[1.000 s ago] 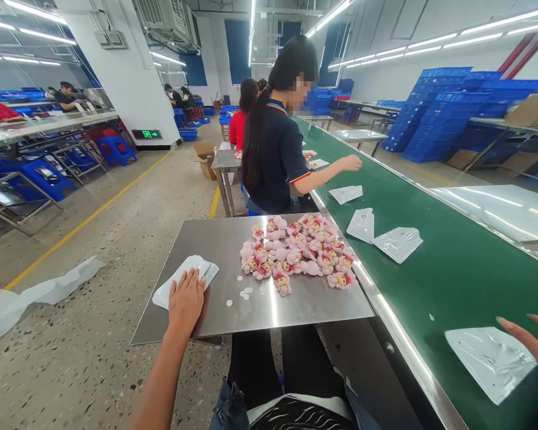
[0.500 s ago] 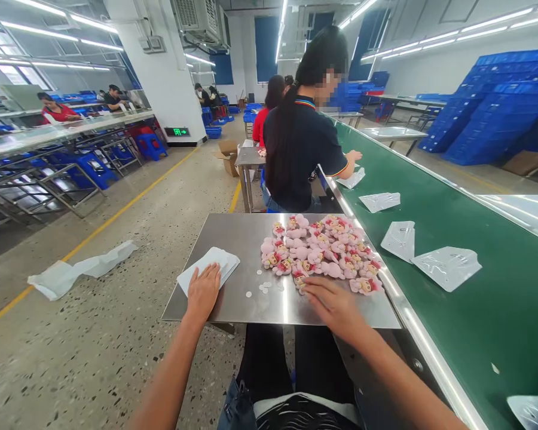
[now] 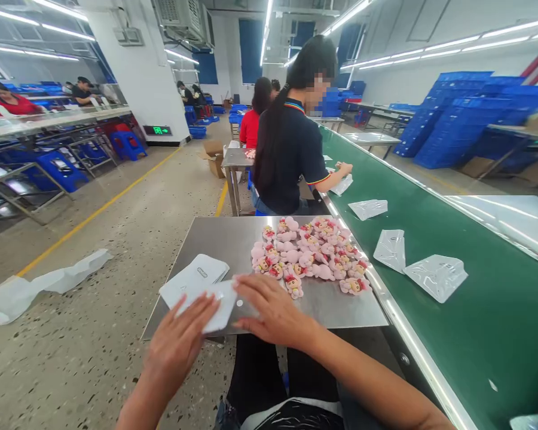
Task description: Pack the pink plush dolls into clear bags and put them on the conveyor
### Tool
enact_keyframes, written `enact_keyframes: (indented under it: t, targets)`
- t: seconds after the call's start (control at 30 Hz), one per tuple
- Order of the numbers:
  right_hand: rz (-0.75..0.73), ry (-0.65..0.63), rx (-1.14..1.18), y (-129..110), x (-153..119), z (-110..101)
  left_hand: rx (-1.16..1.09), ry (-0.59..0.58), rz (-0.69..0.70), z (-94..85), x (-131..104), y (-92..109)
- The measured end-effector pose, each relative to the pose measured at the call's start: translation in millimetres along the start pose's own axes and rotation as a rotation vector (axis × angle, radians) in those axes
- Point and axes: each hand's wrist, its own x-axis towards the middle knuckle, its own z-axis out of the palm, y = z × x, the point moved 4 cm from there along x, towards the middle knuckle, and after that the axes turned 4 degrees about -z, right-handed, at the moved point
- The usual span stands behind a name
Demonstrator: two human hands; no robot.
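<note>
On the metal table (image 3: 246, 239) lies a stack of white pouches (image 3: 192, 272) at the left, with one white pouch (image 3: 224, 307) lapping over its front. My left hand (image 3: 177, 337) rests on that front pouch, fingers stretched out. Just right of it, my right hand (image 3: 273, 310) is at the pouch's right edge, fingers spread and slightly blurred; no object shows in it. Pink plush dolls (image 3: 309, 251) are heaped on the table's right half, and one doll (image 3: 293, 285) lies at their front edge. A small white disc (image 3: 240, 303) sits between the pouch and my right hand.
Along the right runs a green conveyor belt (image 3: 475, 334) carrying clear-and-white pouches (image 3: 437, 278). A person in a dark shirt (image 3: 282, 149) sits beyond the table, one arm over the belt. White sheeting (image 3: 67, 278) lies on the floor at left.
My right hand has moved left from the dolls to the pouches. My left hand has come nearer, and one pouch now lies in front of the stack. The view has shifted slightly.
</note>
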Motion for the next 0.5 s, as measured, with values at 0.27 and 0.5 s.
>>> enact_keyframes:
  t: [0.27,0.5]
  targets:
    - [-0.125,-0.495,-0.025,-33.7,-53.4,17.4,-0.918,-0.628,-0.540,55.4,-61.5,47.5]
    - [0.281,-0.361,-0.114,26.5,-56.6,25.0,-0.979,-0.406,-0.911,112.4,-75.3,31.4]
